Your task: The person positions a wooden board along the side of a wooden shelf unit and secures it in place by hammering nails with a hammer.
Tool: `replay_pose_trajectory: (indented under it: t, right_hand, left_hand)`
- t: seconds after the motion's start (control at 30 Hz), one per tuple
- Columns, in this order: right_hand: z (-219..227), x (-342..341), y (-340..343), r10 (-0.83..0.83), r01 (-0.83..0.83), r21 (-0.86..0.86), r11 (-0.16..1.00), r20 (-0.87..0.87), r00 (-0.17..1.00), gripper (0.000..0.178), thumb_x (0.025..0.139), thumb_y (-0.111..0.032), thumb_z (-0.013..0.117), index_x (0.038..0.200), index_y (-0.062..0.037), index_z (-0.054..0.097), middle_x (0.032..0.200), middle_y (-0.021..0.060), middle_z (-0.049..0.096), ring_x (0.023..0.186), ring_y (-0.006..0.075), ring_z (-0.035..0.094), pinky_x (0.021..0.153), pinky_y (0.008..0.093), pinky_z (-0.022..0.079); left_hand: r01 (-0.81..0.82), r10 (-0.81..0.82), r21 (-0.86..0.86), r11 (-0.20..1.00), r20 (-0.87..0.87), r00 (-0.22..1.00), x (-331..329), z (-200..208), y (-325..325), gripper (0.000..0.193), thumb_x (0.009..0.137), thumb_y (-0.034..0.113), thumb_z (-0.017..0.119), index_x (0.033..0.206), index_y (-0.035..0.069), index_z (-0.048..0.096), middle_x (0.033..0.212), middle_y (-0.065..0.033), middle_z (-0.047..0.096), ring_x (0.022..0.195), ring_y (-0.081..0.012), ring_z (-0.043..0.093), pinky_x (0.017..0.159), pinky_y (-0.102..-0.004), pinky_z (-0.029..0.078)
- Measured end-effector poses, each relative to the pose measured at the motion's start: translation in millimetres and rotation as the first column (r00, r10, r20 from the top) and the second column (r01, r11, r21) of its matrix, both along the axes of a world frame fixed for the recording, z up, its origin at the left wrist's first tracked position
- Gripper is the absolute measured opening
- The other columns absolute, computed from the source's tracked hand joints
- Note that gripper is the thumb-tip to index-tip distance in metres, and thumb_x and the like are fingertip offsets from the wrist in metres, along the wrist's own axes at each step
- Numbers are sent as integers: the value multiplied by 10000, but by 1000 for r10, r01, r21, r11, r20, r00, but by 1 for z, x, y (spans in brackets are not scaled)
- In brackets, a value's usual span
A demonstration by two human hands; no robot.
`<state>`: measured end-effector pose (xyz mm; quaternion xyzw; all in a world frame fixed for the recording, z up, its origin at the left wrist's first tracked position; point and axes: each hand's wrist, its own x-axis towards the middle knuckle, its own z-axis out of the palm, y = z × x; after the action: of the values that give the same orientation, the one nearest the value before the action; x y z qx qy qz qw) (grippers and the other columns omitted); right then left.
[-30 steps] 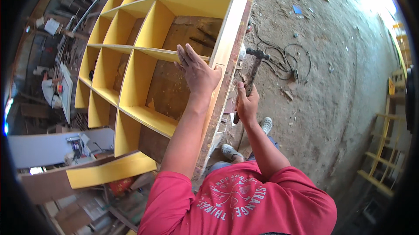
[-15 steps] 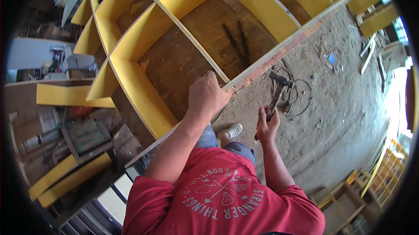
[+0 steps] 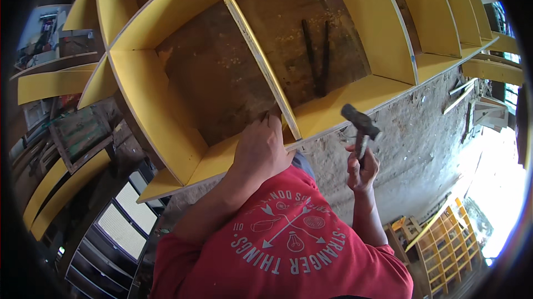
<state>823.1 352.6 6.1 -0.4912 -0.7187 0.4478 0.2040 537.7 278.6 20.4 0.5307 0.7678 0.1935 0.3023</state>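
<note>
A large yellow wooden grid frame spreads in front of me, its compartments open at the top. My left hand is wrapped over its near board, just left of where a divider meets it. The thumb side rests by that joint, and some fingertips are hidden inside the compartment. My right hand grips a hammer by its handle. The dark metal head is raised beside the near board, right of the joint and seemingly apart from it. Any nail at the joint is too small to make out.
A dark V-shaped tool with two long arms lies in the compartment right of the divider. Curved yellow strips and a dark slatted cabinet stand at left. Another yellow grid leans at lower right. Wood scraps lie far right.
My right hand has brought the hammer up and closer to the near board. The view has shifted, showing more of that board's inner face. My left hand stays near the same joint.
</note>
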Motion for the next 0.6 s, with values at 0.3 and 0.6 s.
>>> replay_pose_trajectory:
  t: [0.3, 0.6]
  right_hand:
    - [20, -18, 39, 265, -264, -31, 964, 189, 945, 545, 947, -504, 758, 1072, 26, 737, 740, 112, 686, 579, 241, 648, 577, 348, 496]
    - [42, -25, 31, 184, -176, -457, 872, -28, 983, 539, 1027, -492, 664, 1118, 38, 705, 622, 7, 567, 514, 84, 526, 502, 271, 413]
  left_hand:
    - [-6, 7, -9, 1000, 59, 998, -7, 8, 2, 631, 715, 256, 897, 1139, -80, 573, 1023, -270, 686, 937, -439, 687, 828, -518, 559]
    - [-20, 25, 63, 998, -67, 997, -4, 8, -2, 633, 637, 219, 915, 1113, -64, 608, 1054, -199, 678, 1029, -359, 663, 888, -443, 513]
